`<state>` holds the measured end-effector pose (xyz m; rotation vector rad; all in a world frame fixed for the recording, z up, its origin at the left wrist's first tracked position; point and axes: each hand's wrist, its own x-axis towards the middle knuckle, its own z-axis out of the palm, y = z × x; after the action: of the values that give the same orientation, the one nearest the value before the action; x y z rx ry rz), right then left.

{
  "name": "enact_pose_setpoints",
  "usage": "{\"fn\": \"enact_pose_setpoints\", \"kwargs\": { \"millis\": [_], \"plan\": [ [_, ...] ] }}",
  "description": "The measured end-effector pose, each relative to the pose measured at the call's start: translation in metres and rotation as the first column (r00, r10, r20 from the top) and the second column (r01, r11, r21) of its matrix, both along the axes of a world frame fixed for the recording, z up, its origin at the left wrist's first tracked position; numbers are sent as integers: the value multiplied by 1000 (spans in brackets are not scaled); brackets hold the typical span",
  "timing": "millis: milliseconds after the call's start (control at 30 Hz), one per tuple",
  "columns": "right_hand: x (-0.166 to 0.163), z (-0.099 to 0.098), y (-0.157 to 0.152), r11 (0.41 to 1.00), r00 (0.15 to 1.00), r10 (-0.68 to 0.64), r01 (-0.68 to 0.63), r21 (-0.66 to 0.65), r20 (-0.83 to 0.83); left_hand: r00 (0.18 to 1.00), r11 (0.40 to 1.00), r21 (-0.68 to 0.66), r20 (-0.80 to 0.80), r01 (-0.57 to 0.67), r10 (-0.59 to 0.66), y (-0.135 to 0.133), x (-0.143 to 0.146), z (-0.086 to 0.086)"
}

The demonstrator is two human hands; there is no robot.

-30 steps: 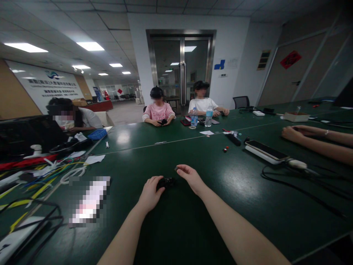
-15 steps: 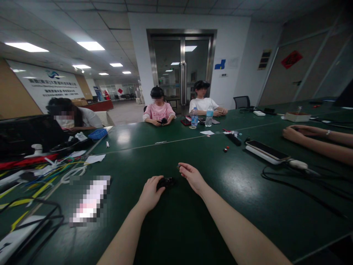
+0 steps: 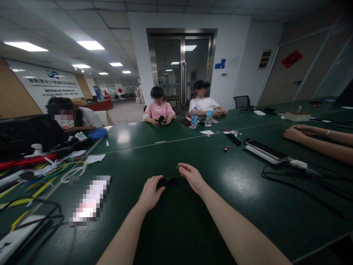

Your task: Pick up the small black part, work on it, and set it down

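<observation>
black object [image 3: 168,180], long axis sideways

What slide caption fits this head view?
At a green table, the left hand grips a dark object while the right hand pinches a small piece, held apart from it.

Both forearms [image 3: 231,217] bare, tapering to bare wrists [image 3: 202,190]; hands [image 3: 151,192] bare, fingers [image 3: 185,168] slim.

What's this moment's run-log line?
left hand: holds oblong black object | right hand: pinches small dark piece | surface: glossy green table
</observation>
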<state>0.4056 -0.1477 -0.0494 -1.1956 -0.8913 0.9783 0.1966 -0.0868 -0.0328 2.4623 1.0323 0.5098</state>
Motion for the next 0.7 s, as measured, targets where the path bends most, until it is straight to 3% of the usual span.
{"fn": "enact_pose_setpoints", "kwargs": {
  "millis": [167,267,367,467,700],
  "plan": [
    [-11,12,-9,996,962,91,-84,-38,257,1000,1000,19,16,18,-18,3,-1,-4],
    [-22,18,-11,991,837,131,-125,-48,531,1000,1000,27,16,12,-13,3,0,-6],
    [-29,19,-10,987,705,135,-154,-36,697,1000,999,39,21,16,-17,3,1,-6],
    [-29,16,-9,984,654,150,-172,-47,741,999,998,47,27,30,-31,4,0,-7],
    [-28,12,-9,981,638,156,-186,-46,754,999,998,44,29,36,-37,4,-1,-6]
  ]
}}
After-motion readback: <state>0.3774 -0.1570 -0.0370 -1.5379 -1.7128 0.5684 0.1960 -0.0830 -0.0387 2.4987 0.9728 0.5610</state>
